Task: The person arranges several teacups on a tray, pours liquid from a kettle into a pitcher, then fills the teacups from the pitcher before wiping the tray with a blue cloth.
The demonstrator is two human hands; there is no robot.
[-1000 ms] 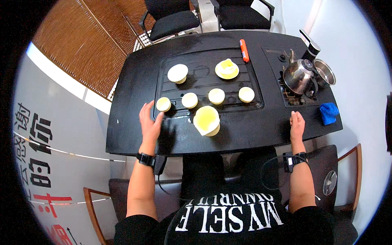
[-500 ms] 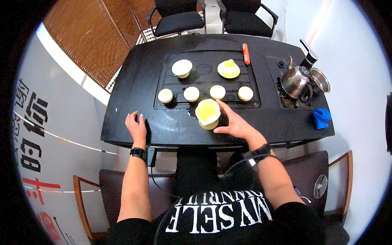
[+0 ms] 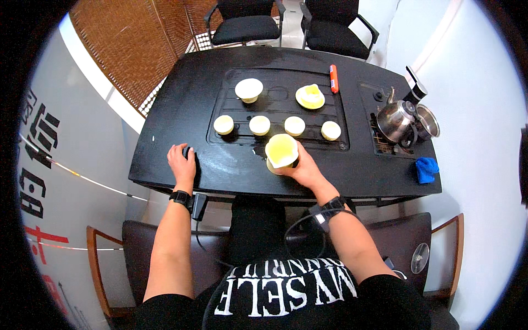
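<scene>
A pale tea pitcher point(image 3: 281, 149) with a pouring lip and a yellowish inside stands near the front of the black table, its lip pointing toward me. My right hand point(image 3: 306, 169) is closed round its right side, thumb at the front. Out to the left, my left hand point(image 3: 181, 164) rests on the table with loosely bent fingers, thumb apart, and nothing in it. Beyond the pitcher, small cups line the tray: one at far left point(image 3: 224, 125), two in the middle point(image 3: 259, 126) point(image 3: 295, 126) and one at right point(image 3: 331, 131).
On the tray's point(image 3: 279, 77) far part are a white flared bowl point(image 3: 249, 90) and a saucer point(image 3: 310, 103) bearing a pale piece. A red tube point(image 3: 334, 79) lies beside them. A steel kettle point(image 3: 394, 122), a pot point(image 3: 427, 122) and a blue cloth point(image 3: 426, 170) are at right.
My right hand has closed in from the right and now grips the pitcher, which stays in place. My left hand has stayed on the table. The view has shifted slightly.
</scene>
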